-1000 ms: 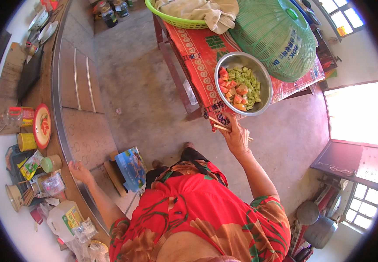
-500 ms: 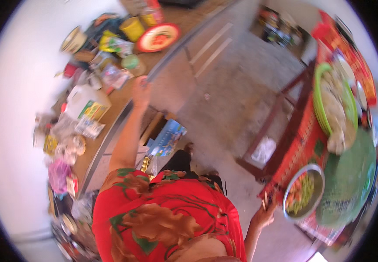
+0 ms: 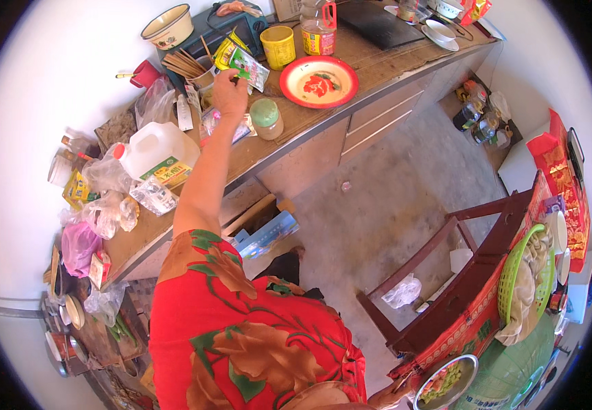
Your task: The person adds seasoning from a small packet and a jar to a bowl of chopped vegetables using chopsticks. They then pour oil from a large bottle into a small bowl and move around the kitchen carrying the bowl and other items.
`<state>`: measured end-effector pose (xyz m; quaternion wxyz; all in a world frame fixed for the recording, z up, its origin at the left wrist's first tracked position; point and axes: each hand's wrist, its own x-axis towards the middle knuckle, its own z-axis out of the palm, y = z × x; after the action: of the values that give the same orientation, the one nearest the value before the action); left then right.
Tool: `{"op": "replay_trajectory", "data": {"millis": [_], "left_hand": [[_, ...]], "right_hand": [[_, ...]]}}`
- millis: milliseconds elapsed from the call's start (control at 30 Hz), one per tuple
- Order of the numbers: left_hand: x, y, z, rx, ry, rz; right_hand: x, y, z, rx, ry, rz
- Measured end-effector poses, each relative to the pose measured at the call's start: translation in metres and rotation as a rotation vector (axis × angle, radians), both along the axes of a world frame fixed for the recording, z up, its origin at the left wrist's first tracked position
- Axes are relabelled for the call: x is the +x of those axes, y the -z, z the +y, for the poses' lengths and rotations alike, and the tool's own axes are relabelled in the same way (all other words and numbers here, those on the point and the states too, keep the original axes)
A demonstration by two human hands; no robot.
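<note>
My left arm stretches over the counter. My left hand [image 3: 230, 92] is closed at the near corner of a small green-and-white packet [image 3: 249, 68], its fingertips pinching the edge. A yellow packet [image 3: 226, 52] lies just behind it, and a glass jar with a green lid [image 3: 267, 119] stands to the right. At the lower right, my right hand [image 3: 393, 395] grips the rim of a metal bowl [image 3: 472, 374] of chopped green and orange vegetables [image 3: 442, 383]. My body and the bowl partly hide its fingers.
A red-rimmed plate [image 3: 320, 61], a yellow tub [image 3: 279, 46] and a white jug [image 3: 159, 152] stand on the counter [image 3: 412, 61]. Chopsticks [image 3: 184, 61] lie left of the packets. A red-covered table [image 3: 460, 321] at right bears a green basket [image 3: 512, 273] and a green mesh cover [image 3: 507, 369].
My view has swung toward the counter. My left hand has moved from the counter's front edge up to the green-and-white packet. My right hand stays by the bowl, now lower in view.
</note>
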<state>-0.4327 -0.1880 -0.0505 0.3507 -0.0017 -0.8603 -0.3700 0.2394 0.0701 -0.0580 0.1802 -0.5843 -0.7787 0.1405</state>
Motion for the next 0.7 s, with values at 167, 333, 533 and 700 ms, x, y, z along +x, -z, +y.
{"op": "replay_trajectory", "data": {"millis": [167, 333, 533, 700], "left_hand": [[-0.059, 0.013, -0.041, -0.019, -0.196, -0.199], [-0.081, -0.014, -0.026, -0.101, -0.175, -0.385], [-0.073, -0.039, -0.028, -0.162, -0.292, -0.317], [-0.086, -0.017, -0.03, -0.073, -0.339, -0.553]], "right_hand": [[0.0, 0.015, 0.004, 0.059, -0.017, 0.151], [0.213, 0.188, 0.042, 0.222, -0.249, -0.036], [0.172, 0.157, 0.033, 0.123, -0.143, -0.006], [0.084, 0.071, 0.022, 0.091, -0.058, -0.026]]}}
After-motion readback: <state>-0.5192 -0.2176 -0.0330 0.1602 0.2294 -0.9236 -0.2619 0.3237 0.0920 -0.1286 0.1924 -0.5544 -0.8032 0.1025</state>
